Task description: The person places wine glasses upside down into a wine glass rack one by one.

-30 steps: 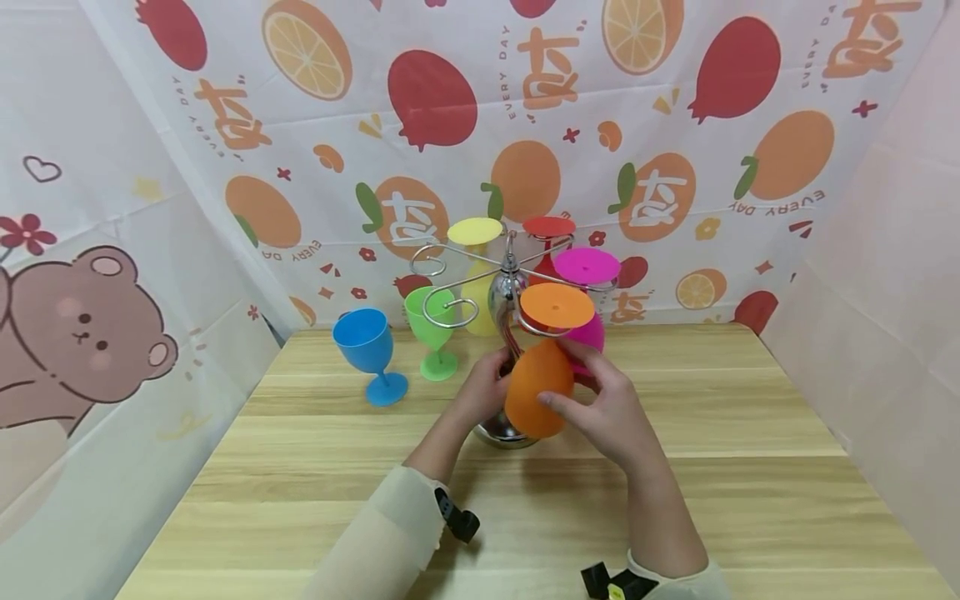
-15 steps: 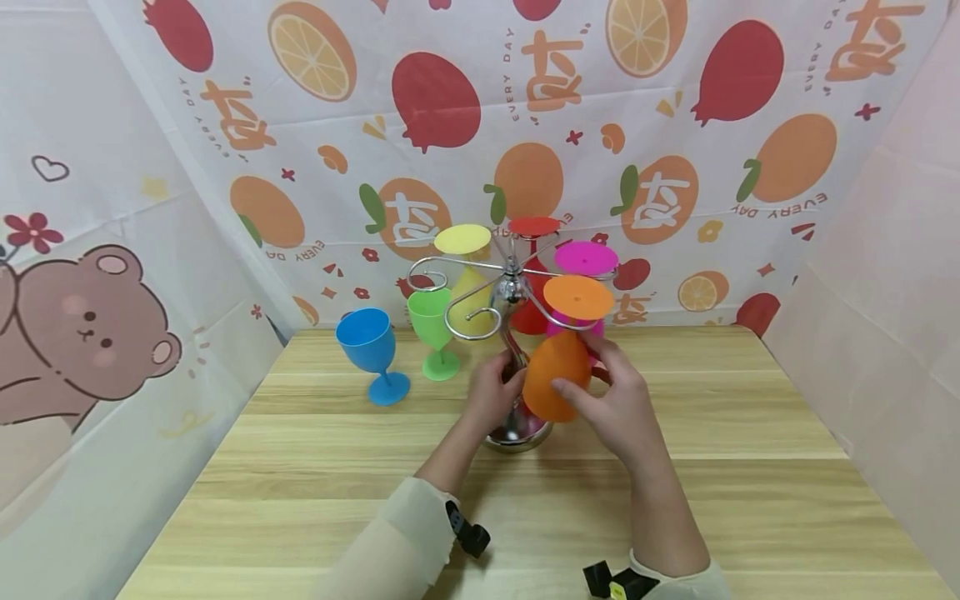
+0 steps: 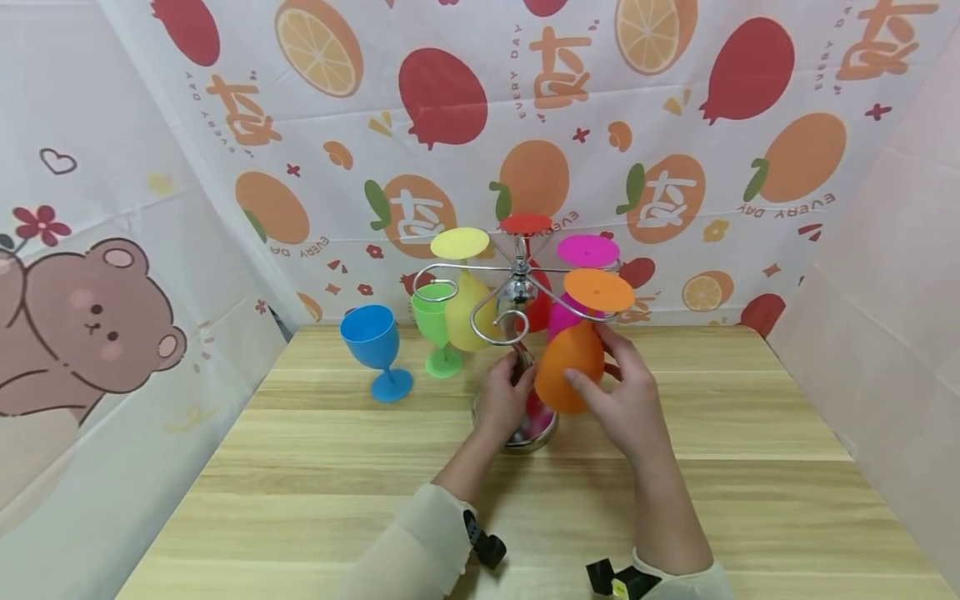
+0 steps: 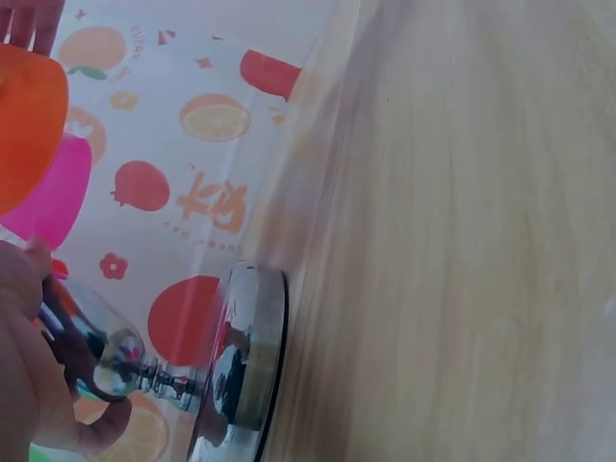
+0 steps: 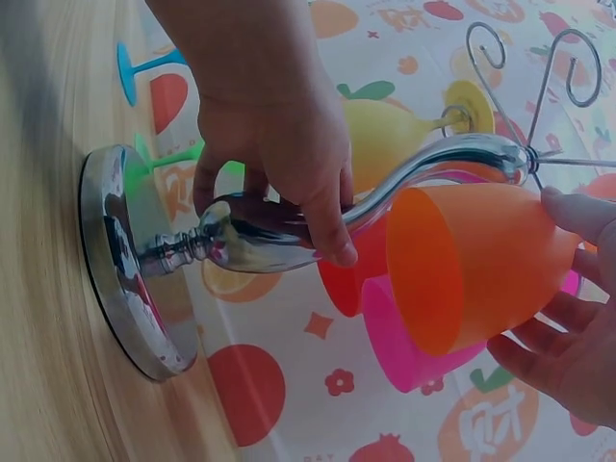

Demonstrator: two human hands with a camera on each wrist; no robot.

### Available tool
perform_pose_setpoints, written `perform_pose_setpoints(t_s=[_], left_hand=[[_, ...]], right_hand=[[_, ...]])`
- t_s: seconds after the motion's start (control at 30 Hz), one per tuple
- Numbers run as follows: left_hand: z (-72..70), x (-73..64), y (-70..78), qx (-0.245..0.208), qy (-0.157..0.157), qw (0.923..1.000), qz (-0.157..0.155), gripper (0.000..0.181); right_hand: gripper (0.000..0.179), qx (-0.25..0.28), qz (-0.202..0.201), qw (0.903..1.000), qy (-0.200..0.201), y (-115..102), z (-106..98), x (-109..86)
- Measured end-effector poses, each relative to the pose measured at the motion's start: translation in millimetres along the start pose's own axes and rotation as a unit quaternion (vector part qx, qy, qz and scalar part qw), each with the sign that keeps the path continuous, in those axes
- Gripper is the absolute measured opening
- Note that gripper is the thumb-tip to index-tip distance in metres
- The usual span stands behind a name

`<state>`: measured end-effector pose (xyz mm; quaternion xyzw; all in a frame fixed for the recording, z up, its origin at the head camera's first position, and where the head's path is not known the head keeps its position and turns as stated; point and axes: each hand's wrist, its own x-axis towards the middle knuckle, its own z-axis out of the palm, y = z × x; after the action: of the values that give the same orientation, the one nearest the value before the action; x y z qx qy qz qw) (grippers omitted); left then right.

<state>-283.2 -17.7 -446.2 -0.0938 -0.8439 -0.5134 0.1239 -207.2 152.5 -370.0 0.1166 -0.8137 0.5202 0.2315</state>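
Note:
My left hand (image 3: 504, 398) grips the curved chrome stem of a goblet rack (image 5: 258, 231), whose round base stands on the table. With thumb and fingers, my right hand (image 3: 626, 400) holds the bowl of an orange goblet (image 3: 570, 371), which is upside down with its foot above a wire hook at the rack's front right. Magenta (image 3: 588, 250), red (image 3: 527, 224) and yellow (image 3: 468, 312) goblets also hang upside down around the rack. Two curled hooks at the front and left carry no goblet. In the right wrist view, the orange bowl partly covers the magenta goblet (image 5: 409, 361).
A blue goblet (image 3: 371, 337) and a green goblet (image 3: 432, 321) stand upright on the wooden table (image 3: 300, 483), left of the rack. The yellow bowl overlaps the green one in the head view. A fruit-print cloth (image 3: 480, 183) hangs behind the table.
The rack's hooks have turned, bringing the orange goblet to the right and the yellow one to the left and forward. Both hands have shifted slightly right, keeping their holds.

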Motion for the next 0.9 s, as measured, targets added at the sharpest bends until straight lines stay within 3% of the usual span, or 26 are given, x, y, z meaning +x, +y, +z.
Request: perform_pose_setpoints(t_s=[0.17,0.47,0.7,0.8,0.9], left_hand=[[-3.8,1.0,-2.7,-0.009,-0.013,0.9999,-0.004,0.022],[-15.1,6.3,-13.8,0.008,-0.091,0.9949,0.044,0.043],[-16.4,7.8,-19.4,0.028,-0.101,0.9923,0.066,0.045],[-17.7,7.3,-22.1,0.031,-0.098,0.9927,0.062,0.047],[-19.5,6.7,-24.2,0.041,-0.096,0.9930,0.056,0.049]], right_hand=[[0.068,-0.003,0.003,1.0000,-0.004,0,-1,0.8],[0.066,-0.018,0.010,0.9997,0.013,1,-13,1.7],[0.066,-0.030,0.025,0.9989,0.026,-3,-12,-0.4],[0.065,-0.031,0.031,0.9978,0.050,-4,-9,-1.8],[0.057,-0.022,0.030,0.9937,0.106,-5,-6,-3.5]])
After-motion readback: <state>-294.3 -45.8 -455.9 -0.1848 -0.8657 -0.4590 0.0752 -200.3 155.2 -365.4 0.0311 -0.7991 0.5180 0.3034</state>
